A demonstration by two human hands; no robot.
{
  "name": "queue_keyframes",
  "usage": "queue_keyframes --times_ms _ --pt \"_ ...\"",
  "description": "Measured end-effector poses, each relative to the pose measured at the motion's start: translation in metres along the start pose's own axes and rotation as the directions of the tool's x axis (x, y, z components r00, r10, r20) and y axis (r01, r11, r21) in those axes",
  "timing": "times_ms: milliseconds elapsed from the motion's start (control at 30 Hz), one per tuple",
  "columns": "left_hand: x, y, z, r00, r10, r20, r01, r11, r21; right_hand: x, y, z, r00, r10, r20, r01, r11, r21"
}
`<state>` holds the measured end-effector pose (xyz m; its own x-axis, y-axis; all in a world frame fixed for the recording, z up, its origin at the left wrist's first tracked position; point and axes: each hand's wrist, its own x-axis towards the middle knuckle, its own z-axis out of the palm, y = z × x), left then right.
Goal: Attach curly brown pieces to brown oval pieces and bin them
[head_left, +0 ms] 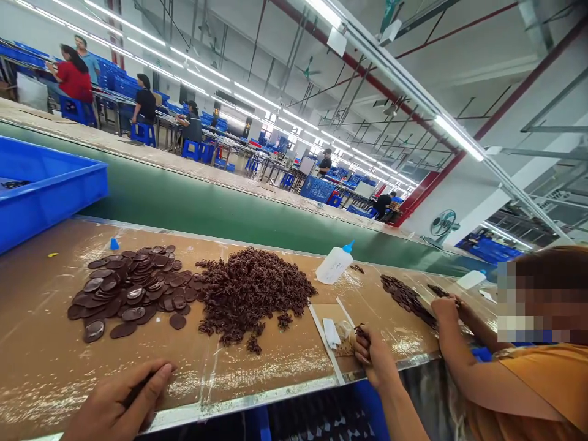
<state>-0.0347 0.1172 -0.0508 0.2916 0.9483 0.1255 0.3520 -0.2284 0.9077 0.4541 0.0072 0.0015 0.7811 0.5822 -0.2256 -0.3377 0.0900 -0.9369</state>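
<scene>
My left hand (122, 401) is closed at the table's near edge, with a dark brown piece, seemingly an oval disc (138, 390), pinched between thumb and fingers and mostly hidden. Beyond it lies a loose pile of flat brown oval discs (138, 285). A heap of small brown branched pieces (257, 291) sits to the right of the discs. My right hand (374, 355) is closed too, and a small brown branched piece (359, 329) sticks out at its fingertips. Just left of that hand are a folded white paper (331, 332) and some clear crumpled material (344, 331).
A white glue bottle with a blue tip (334, 264) stands behind the heap. At far left is a blue crate (50, 177). A green conveyor belt (193, 199) runs behind the table. On the right, a co-worker in orange (528, 380) handles brown pieces. Blue bins hang below the edge.
</scene>
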Motion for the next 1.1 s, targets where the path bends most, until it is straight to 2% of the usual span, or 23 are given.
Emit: queue_keyframes --times_ms 67,167,267,400,633,867,1100 --pt "0.0 -0.002 -0.001 0.998 0.015 -0.058 -0.012 0.999 0.048 0.002 0.003 -0.002 1.0 -0.009 0.024 0.01 0.999 -0.036" --pt "0.002 -0.008 -0.003 0.988 0.121 -0.095 -0.102 0.977 0.187 0.004 0.005 -0.004 0.999 -0.021 0.039 0.024 0.997 -0.07" --pt "0.005 -0.016 -0.003 0.97 0.23 -0.081 -0.197 0.934 0.299 0.005 0.007 -0.006 0.999 -0.029 0.038 0.032 0.995 -0.093" --pt "0.004 -0.02 0.0 0.962 0.264 -0.064 -0.225 0.907 0.356 0.005 0.006 -0.006 0.998 -0.036 0.053 0.041 0.993 -0.112" --pt "0.004 -0.007 0.0 0.956 0.282 -0.083 -0.242 0.915 0.322 0.0 0.003 -0.005 0.996 -0.049 0.069 0.058 0.989 -0.134" --pt "0.008 0.015 -0.005 0.922 0.364 -0.132 -0.314 0.903 0.294 -0.005 0.002 0.001 0.994 -0.093 0.052 0.099 0.988 -0.121" --pt "0.007 0.016 -0.003 0.916 0.376 -0.137 -0.326 0.9 0.291 -0.014 -0.004 0.008 0.992 -0.104 0.065 0.111 0.988 -0.111"
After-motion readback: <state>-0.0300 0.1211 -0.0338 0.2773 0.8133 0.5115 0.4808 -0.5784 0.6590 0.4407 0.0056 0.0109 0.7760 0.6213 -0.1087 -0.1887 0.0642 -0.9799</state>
